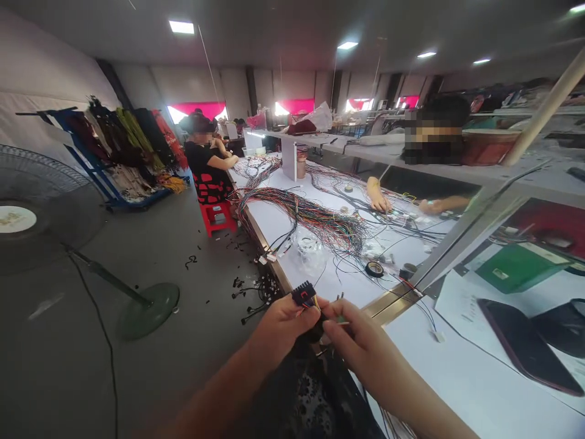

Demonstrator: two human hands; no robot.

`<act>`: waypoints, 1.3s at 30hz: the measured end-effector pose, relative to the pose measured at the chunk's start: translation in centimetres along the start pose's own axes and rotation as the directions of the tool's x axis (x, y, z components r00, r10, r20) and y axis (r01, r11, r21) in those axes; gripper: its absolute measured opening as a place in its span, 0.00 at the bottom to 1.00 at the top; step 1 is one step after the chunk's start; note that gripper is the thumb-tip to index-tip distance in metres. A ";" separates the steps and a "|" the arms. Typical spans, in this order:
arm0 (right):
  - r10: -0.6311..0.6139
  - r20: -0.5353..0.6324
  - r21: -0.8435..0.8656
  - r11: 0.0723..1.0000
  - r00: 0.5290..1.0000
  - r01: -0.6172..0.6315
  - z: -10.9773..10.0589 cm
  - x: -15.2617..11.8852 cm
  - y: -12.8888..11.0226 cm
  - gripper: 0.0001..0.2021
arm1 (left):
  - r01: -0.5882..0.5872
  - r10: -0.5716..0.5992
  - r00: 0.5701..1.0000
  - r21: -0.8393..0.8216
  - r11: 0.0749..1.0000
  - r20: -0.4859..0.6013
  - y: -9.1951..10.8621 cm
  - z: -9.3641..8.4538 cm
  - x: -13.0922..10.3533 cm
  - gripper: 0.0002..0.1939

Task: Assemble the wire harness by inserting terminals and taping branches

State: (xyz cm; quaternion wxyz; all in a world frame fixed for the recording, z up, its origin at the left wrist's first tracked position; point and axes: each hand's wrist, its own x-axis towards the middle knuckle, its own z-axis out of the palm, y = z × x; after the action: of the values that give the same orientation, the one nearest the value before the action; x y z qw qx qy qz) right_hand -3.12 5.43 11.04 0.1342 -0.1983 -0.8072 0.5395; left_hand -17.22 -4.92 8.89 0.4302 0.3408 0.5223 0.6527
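Observation:
Low in the middle of the head view, my left hand (pixel 287 323) grips a black multi-pin connector (pixel 303 294) between thumb and fingers. Several thin coloured wires (pixel 312 303) run from the connector into my grasp. Close on its right, my right hand (pixel 354 332) is closed in a pinch on thin wires, and short wire ends (pixel 340 297) stick up past its fingers. My fingers partly hide where these wires lead. Both hands are over the near edge of the white worktable (pixel 329 283).
A large wire bundle (pixel 311 213) lies along the table, with black tape (pixel 374 269) near it. At right are a phone (pixel 525 341) and a green box (pixel 521 268). A fan (pixel 146 305) stands left. A person (pixel 208 161) sits ahead; another person's hand (pixel 378 198) works across the table.

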 end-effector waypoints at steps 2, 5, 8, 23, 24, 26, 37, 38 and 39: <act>0.068 0.059 0.104 0.992 0.996 -0.074 0.3 -0.5 0.6 0.14 | 0.097 -0.098 0.995 -0.047 0.994 -0.035 -0.1 -0.5 0.2 0.18; 0.121 0.060 0.071 0.990 0.991 -0.125 0.4 -1.3 1.9 0.17 | 0.191 -0.203 0.977 -0.148 0.970 -0.072 -0.2 -0.8 0.5 0.22; 0.137 -0.020 -0.049 0.989 0.990 -0.138 0.3 -1.9 2.3 0.15 | 0.264 -0.270 0.963 -0.186 0.946 -0.009 0.1 -0.5 0.8 0.24; 0.101 -0.324 0.186 0.982 0.941 -0.042 0.4 -0.8 0.8 0.12 | 0.111 -0.108 0.994 -0.259 0.959 0.028 0.3 1.1 0.7 0.17; 0.239 -0.240 0.354 0.924 0.941 -0.145 0.1 -0.7 0.9 0.12 | 0.093 -0.086 0.995 -0.182 0.979 0.047 0.6 0.9 0.5 0.18; 0.374 0.007 0.557 0.769 0.927 -0.314 -0.4 -0.4 0.9 0.14 | 0.006 -0.015 0.994 0.077 0.997 0.107 1.7 0.6 0.3 0.19; 0.021 -0.092 0.161 0.987 0.996 -0.006 -0.6 -2.5 0.2 0.20 | -0.023 0.013 0.998 0.169 0.985 0.059 2.8 0.6 1.7 0.21; -0.081 -0.150 0.001 0.997 0.985 0.082 -0.4 -2.5 0.2 0.21 | 0.001 -0.006 0.999 0.114 0.993 0.046 2.5 1.0 1.8 0.21; -0.182 -0.186 -0.138 0.978 0.965 0.158 -0.2 -2.5 0.2 0.21 | 0.030 -0.032 0.998 0.055 0.998 0.044 2.2 1.3 1.8 0.21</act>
State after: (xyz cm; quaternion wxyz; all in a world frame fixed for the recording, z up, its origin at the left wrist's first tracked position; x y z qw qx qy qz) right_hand -0.81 4.45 10.92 0.2472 -0.1888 -0.8355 0.4530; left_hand -17.20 -2.92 11.36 0.4426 0.3590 0.5352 0.6236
